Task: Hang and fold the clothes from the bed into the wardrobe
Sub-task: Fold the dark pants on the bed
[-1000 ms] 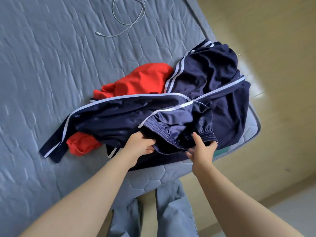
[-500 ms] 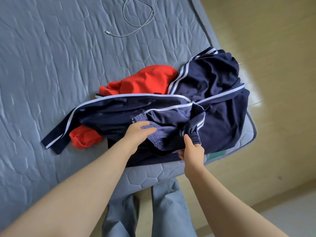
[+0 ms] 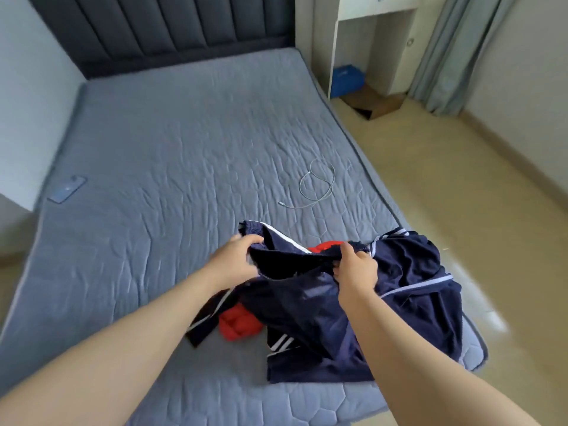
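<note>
Navy track pants (image 3: 353, 305) lie heaped over a red garment (image 3: 241, 324) at the bed (image 3: 184, 167) corner. Both hands, left hand (image 3: 235, 261) and right hand (image 3: 356, 267), pinch the elastic waistband, spread apart, probably to lift it free and straighten it for folding.

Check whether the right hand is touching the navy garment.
Touching. Head view shows the right hand gripping the navy garment, curled round its upper edge.
</note>
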A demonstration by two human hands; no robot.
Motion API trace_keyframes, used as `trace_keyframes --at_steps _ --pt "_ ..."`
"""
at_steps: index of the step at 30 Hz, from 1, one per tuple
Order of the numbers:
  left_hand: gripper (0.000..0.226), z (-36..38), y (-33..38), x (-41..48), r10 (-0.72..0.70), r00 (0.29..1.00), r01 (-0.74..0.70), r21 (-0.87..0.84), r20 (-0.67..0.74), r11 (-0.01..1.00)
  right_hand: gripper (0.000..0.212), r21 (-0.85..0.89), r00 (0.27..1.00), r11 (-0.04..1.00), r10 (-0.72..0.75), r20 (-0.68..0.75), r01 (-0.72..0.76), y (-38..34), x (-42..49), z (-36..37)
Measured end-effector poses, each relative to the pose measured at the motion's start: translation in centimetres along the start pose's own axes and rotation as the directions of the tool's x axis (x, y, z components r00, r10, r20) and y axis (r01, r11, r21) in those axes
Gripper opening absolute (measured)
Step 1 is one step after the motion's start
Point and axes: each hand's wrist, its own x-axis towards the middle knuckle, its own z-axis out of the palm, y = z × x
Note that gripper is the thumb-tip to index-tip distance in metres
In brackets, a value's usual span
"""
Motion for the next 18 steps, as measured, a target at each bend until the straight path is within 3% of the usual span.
trace_keyframes --at_steps 2,4,6,10,13,16,18 --pt "0.043 -5.0 -0.8 -2.0 0.179 0.958 -0.105 0.307 -0.224 0.946 0.028 0.100 0.998 0.994 -0.047 0.032 0.044 -3.6 -2.8 1.3" --pt "0.025 -10.0 -0.5 -3.6 0.361 0.834 -0.160 0.442 -0.418 0.883 0.028 0.191 0.991 0.975 -0.125 0.044 0.115 -7.5 -5.6 2.4" --pt "0.019 -14.5 0.6 -4.7 0.484 0.713 -0.197 0.517 -0.508 0.833 0.027 0.244 0.976 0.950 -0.213 0.039 0.197 -11.2 -7.7 3.4" --pt "0.019 -24.1 2.0 -7.7 0.403 0.600 -0.056 0.467 -0.691 0.883 0.020 0.339 0.908 0.864 -0.414 0.060 0.371 -18.8 -14.4 4.9" --pt "0.019 -30.6 2.8 -10.7 0.442 0.459 0.005 0.500 -0.771 0.866 0.027 0.411 0.844 0.786 -0.532 0.069 0.462 -24.3 -19.0 5.4" --pt "0.017 -36.0 3.3 -14.1 0.538 0.291 0.066 0.578 -0.791 0.814 0.016 0.456 0.751 0.696 -0.655 0.087 0.554 -28.9 -23.2 5.1" --pt "0.015 -39.0 3.7 -15.9 0.560 0.222 0.122 0.592 -0.798 0.796 0.015 0.466 0.673 0.626 -0.735 0.083 0.625 -31.5 -25.6 4.9"
